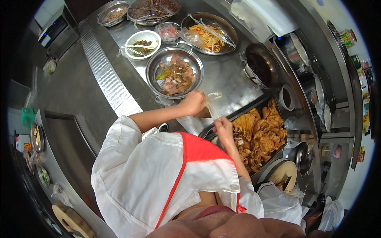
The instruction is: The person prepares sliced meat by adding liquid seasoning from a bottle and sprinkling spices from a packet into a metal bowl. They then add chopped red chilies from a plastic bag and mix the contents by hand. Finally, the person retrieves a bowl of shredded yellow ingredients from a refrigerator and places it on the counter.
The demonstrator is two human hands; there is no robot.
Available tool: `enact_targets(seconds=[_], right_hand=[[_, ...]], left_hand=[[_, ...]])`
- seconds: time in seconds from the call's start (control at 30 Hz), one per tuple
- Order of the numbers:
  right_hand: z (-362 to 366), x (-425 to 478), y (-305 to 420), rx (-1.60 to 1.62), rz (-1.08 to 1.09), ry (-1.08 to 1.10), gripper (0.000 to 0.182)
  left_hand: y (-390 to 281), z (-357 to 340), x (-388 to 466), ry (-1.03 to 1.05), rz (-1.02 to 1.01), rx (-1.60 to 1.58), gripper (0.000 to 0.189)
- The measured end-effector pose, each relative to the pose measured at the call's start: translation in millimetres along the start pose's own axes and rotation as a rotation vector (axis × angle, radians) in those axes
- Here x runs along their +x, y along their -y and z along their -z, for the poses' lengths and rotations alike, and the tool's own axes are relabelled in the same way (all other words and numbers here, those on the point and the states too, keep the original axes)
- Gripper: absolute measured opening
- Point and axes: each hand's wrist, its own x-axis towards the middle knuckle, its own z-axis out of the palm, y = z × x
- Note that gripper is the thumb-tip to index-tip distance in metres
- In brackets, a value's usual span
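Observation:
Both of my hands are at a piece of thin clear plastic [212, 107], either film or a disposable glove; which one I cannot tell. My left hand [193, 102] is closed around its upper end, close to the near rim of a steel pan [200, 80] holding sliced meat [177, 77]. Lower and to the right, my right hand [224, 131] pinches the other end between bent fingers. That hand is over the near-left edge of a dark tray heaped with brown braised meat [253, 128].
On the steel table [229, 80] are a white bowl with a spoon [143, 44], film-covered shredded food [211, 34] and a pot of dark sauce [259, 67]. At right, another person's white sleeve [278, 202] is beside a round chopping block [281, 175] with a cleaver [287, 184].

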Motion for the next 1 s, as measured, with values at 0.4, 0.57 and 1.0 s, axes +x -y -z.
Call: enact_targets(seconds=[0.4,0.57,1.0], right_hand=[[-20.2,-7.3,57.9,0.270,0.571,0.043,0.016],[16.9,-19.5,131.6,-0.303,1.126,-0.255,0.010],[57.0,-18.3,208.4,-0.815,1.367,-0.198,0.016]], left_hand=[[-119.2,100.6,49.8,0.326,-0.552,-0.733,0.013],[-142.8,151.6,49.4,0.413,-0.657,-0.866,0.011],[-123.8,177.8,66.6,0.157,-0.439,-0.502,0.013]])
